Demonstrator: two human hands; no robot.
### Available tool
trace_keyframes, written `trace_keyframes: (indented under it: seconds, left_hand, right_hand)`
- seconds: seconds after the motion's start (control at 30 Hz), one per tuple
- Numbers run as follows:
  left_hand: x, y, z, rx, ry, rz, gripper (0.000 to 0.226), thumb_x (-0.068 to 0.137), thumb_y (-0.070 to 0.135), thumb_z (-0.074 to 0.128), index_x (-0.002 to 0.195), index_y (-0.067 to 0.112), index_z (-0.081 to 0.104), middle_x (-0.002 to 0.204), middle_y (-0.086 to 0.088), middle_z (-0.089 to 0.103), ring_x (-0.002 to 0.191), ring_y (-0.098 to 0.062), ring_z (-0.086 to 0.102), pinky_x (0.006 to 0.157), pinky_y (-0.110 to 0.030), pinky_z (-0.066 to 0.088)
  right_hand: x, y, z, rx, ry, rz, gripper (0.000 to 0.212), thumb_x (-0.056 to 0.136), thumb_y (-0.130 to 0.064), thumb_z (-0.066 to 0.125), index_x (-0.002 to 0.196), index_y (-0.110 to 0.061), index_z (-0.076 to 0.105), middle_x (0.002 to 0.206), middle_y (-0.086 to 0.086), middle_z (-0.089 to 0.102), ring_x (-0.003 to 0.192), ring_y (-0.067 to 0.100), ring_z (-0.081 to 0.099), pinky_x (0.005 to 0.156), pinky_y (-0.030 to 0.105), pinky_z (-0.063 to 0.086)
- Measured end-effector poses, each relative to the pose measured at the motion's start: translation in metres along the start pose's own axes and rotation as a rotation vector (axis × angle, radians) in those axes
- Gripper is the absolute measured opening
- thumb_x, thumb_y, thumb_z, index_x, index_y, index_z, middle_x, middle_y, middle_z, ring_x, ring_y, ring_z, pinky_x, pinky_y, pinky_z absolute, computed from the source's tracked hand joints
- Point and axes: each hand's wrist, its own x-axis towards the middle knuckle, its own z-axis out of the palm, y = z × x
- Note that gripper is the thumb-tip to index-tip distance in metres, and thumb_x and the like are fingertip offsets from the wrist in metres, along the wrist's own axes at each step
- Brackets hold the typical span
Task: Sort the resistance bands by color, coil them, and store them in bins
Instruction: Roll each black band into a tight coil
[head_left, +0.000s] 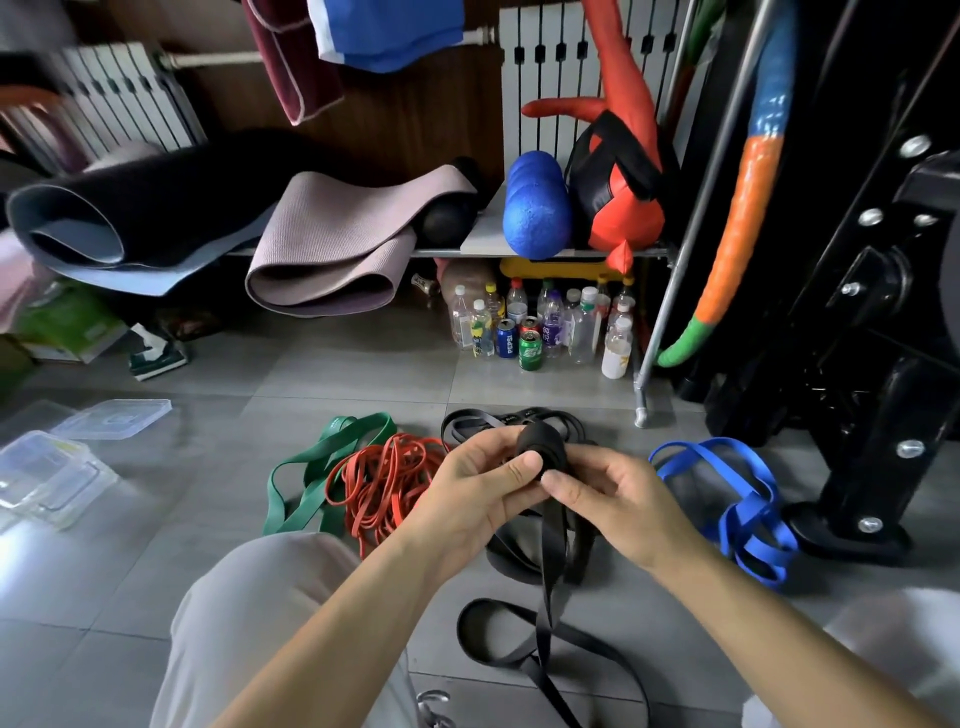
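– So, where's the weak spot?
– On my feed the black coil (543, 447) sits between both hands, above the floor (104, 597). The left hand (467, 488) has thumb and fingers curled round it, and the right hand (618, 499) pinches its lower edge. I'd worry about the loose tail (545, 597). It trails down and crosses itself, so a snag could tug the roll open.
– And nearby?
– The red bands (384, 478) lie just beside it, touching the green band (322, 467), so colours could mix. The clear bins (47, 478) sit well apart, to the left.
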Motion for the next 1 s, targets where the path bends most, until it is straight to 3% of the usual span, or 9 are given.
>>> trace_keyframes:
  seconds: [0.07,0.13,0.27,0.33,0.43,0.5,0.63,0.8,1.0]
  left_hand:
    - [-0.001,-0.002,-0.002,0.023,0.002,-0.028,0.028,0.076,0.010,0.066,0.103,0.006,0.065,0.096,-0.009,0.070,0.090,-0.018,0.068,0.074,-0.024,0.055]
    - [0.000,-0.002,-0.003,0.207,0.025,-0.035,0.023,0.080,0.010,0.067,0.103,0.011,0.065,0.092,-0.003,0.071,0.085,-0.015,0.069,0.070,-0.023,0.055]
    - [0.001,0.000,-0.010,1.069,0.050,0.115,0.028,0.080,0.013,0.072,0.102,0.029,0.065,0.096,0.010,0.066,0.080,-0.006,0.065,0.072,-0.021,0.053]
    - [-0.001,-0.003,-0.011,1.268,0.020,0.117,0.024,0.077,0.021,0.074,0.099,0.027,0.067,0.089,0.009,0.068,0.078,-0.003,0.062,0.075,-0.021,0.050]
    - [-0.001,-0.003,-0.010,1.183,0.071,0.075,0.021,0.076,0.018,0.075,0.095,0.023,0.068,0.085,0.006,0.070,0.080,-0.008,0.066,0.079,-0.030,0.054]
    - [0.001,0.002,-0.008,1.019,0.121,0.081,0.024,0.076,0.009,0.075,0.093,0.023,0.068,0.087,0.004,0.072,0.082,-0.011,0.069,0.078,-0.030,0.056]
    - [0.000,0.011,-0.002,0.703,0.107,0.124,0.028,0.078,-0.004,0.070,0.094,0.018,0.068,0.078,0.005,0.073,0.070,-0.007,0.068,0.061,-0.015,0.051]
    - [-0.002,0.014,0.000,0.403,0.087,0.109,0.024,0.080,-0.007,0.064,0.100,0.006,0.065,0.080,-0.001,0.074,0.065,-0.006,0.067,0.055,-0.013,0.049]
    - [-0.002,0.015,0.004,0.471,0.062,0.106,0.017,0.082,-0.001,0.065,0.097,0.008,0.065,0.071,0.006,0.071,0.058,-0.001,0.063,0.053,-0.012,0.047]
  right_hand:
    - [0.001,0.002,-0.003,-0.089,0.029,-0.010,0.022,0.080,-0.019,0.071,0.086,-0.040,0.071,0.089,-0.011,0.074,0.087,0.005,0.069,0.074,0.014,0.051]
    - [0.001,0.003,-0.008,-0.287,0.030,0.007,0.021,0.083,-0.019,0.070,0.090,-0.038,0.070,0.087,-0.010,0.073,0.085,0.007,0.068,0.075,0.023,0.054]
    - [0.000,0.008,-0.015,-0.803,-0.065,-0.019,0.015,0.084,-0.033,0.065,0.097,-0.027,0.066,0.080,-0.015,0.057,0.073,0.005,0.056,0.068,0.032,0.049]
    - [-0.002,0.009,-0.013,-0.869,-0.147,-0.019,0.019,0.085,-0.033,0.064,0.099,-0.020,0.066,0.082,-0.009,0.055,0.075,0.010,0.055,0.069,0.033,0.047]
    - [-0.003,0.003,-0.014,-0.813,-0.090,0.013,0.015,0.081,-0.030,0.068,0.095,-0.026,0.066,0.087,-0.008,0.060,0.080,0.011,0.059,0.073,0.032,0.047]
    - [0.000,-0.002,-0.021,-0.691,0.004,0.036,0.018,0.076,-0.027,0.073,0.089,-0.037,0.065,0.089,-0.014,0.065,0.082,0.003,0.061,0.075,0.022,0.048]
    - [0.001,-0.007,-0.023,-0.434,0.021,0.071,0.032,0.076,-0.016,0.076,0.090,-0.042,0.064,0.095,-0.010,0.070,0.088,-0.002,0.065,0.082,0.014,0.047]
    - [0.001,-0.008,-0.018,-0.322,0.002,0.003,0.036,0.085,-0.009,0.067,0.098,-0.042,0.060,0.079,-0.016,0.060,0.069,-0.008,0.059,0.067,0.005,0.041]
    - [0.004,-0.013,-0.027,-0.475,0.025,-0.073,0.026,0.089,-0.015,0.060,0.104,-0.036,0.056,0.092,-0.015,0.053,0.080,-0.011,0.053,0.073,0.006,0.037]
